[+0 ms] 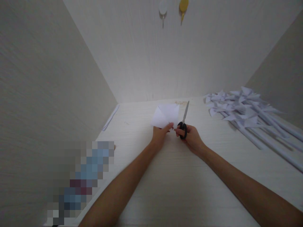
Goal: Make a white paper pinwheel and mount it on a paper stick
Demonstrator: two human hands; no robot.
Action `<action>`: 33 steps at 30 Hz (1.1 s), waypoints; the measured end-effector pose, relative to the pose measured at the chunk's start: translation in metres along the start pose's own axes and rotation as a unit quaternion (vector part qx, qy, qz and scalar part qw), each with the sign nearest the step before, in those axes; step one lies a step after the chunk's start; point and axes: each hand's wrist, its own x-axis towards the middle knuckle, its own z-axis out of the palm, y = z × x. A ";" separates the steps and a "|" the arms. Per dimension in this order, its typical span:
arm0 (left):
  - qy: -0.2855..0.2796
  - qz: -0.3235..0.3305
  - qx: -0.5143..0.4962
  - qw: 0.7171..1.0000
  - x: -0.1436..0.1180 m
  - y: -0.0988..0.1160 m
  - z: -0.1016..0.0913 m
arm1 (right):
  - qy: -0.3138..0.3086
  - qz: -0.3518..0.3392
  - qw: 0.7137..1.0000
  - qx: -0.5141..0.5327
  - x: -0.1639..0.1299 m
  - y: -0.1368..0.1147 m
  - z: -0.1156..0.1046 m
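My left hand [162, 134] grips a white sheet of paper [164, 114] by its near edge, the thumb lying on top. Crease lines run diagonally across the sheet. In my right hand [192, 138] is a pair of scissors [182, 128] with black handles, its blades together and pointing away from me. The right fingertips come close to the left thumb at the paper's near corner. Something small and thin shows between the two hands, too small to name.
Several white paper pinwheels [243, 121] on paper sticks lie piled at the right. A rolled white paper strip [111, 118] rests by the left wall. Behind the paper are small tan scraps [181, 102]. White [163, 8] and yellow [183, 6] objects hang on the back wall. A blurred patch covers the lower left.
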 end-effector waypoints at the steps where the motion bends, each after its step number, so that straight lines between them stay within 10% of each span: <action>1: -0.010 -0.018 -0.033 0.999 0.001 0.001 -0.001 | 0.003 -0.001 1.000 0.006 0.000 0.000 0.000; 8: -0.101 -0.137 -0.291 0.941 0.011 0.021 -0.026 | -0.015 0.021 0.999 0.041 0.002 -0.002 -0.003; 23: -0.145 -0.081 -0.063 0.984 0.012 0.013 -0.025 | 0.013 0.020 0.989 0.149 0.001 -0.011 -0.002; 33: -0.068 -0.018 -0.067 0.995 0.011 0.006 -0.020 | 0.067 0.016 0.982 0.178 0.004 -0.010 -0.003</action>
